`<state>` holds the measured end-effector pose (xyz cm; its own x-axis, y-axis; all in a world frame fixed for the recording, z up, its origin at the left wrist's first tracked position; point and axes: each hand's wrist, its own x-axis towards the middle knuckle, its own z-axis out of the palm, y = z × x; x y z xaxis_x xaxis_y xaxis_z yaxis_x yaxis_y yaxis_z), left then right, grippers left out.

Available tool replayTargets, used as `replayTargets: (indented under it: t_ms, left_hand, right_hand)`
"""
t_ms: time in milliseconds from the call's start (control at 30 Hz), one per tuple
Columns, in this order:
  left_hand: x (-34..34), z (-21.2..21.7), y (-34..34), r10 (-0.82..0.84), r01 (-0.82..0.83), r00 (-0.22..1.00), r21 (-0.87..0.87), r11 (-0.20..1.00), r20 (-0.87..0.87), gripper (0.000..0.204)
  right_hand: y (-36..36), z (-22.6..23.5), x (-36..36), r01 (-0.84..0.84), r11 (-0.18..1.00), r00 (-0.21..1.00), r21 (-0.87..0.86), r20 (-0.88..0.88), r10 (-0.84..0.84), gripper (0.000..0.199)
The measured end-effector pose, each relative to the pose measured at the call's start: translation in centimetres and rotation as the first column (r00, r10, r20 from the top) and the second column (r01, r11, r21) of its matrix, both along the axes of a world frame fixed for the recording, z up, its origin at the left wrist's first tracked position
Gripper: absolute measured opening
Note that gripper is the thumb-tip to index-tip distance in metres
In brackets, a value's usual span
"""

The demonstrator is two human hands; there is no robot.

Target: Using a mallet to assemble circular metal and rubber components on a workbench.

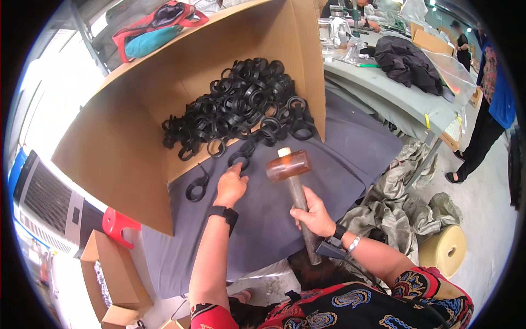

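A big brown cardboard box [126,137] lies open on its side, a heap of black plastic rings [241,104] inside. The right hand [313,215] grips an amber-headed mallet [289,167] (head raised); left hand [231,186] fingers pinch one black ring [239,160] on the grey mat [339,164].

— Beyond the grey mat [339,164]?
— Long grey table [394,93], dark jacket [408,63] heaped on top, clear bags alongside.
— Lower down?
— Crumpled grey sheeting [405,203], pale round stool [445,249], red stool [118,223], small open carton [109,279]. Red and teal bag [156,27] up behind the cardboard.
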<state>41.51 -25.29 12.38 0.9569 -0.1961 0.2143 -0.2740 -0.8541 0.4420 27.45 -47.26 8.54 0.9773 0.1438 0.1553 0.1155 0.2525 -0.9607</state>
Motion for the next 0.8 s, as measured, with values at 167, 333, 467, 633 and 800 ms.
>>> replayTargets:
  t_ms: [167, 333, 467, 633, 800]
  left_hand:
    - [1.8, -0.3, 0.5, 0.029, -0.030, 1.000, 0.174, 0.984, 0.006, 0.045]
    - [1.5, -0.2, 2.5, 0.190, -0.190, 0.883, -0.043, 0.981, 0.428, 0.017]
    - [0.9, -0.3, 7.0, 0.521, -0.567, 0.783, 0.044, 0.822, 0.341, 0.036]
    - [-0.8, 1.0, 4.6, 0.402, -0.347, 0.892, 0.259, 0.901, -0.205, 0.072]
    - [-4.1, 2.9, 2.0, 0.118, -0.114, 0.993, -0.160, 0.981, 0.021, 0.067]
  right_hand:
    - [0.0, 0.1, -0.1, 0.005, 1.000, 1.000, -0.023, -0.021, -0.005, 0.070]
    - [-0.4, -0.2, 0.0, 0.033, 0.999, 0.999, 0.006, -0.031, -0.033, 0.070]
    - [0.3, 0.0, -0.1, 0.012, 1.000, 1.000, 0.021, -0.002, -0.012, 0.071]
    - [0.4, -0.2, 0.3, 0.018, 0.999, 1.000, -0.042, 0.025, -0.017, 0.069]
    - [0.8, -0.2, 0.4, 0.032, 0.996, 0.998, -0.080, 0.054, -0.028, 0.066]
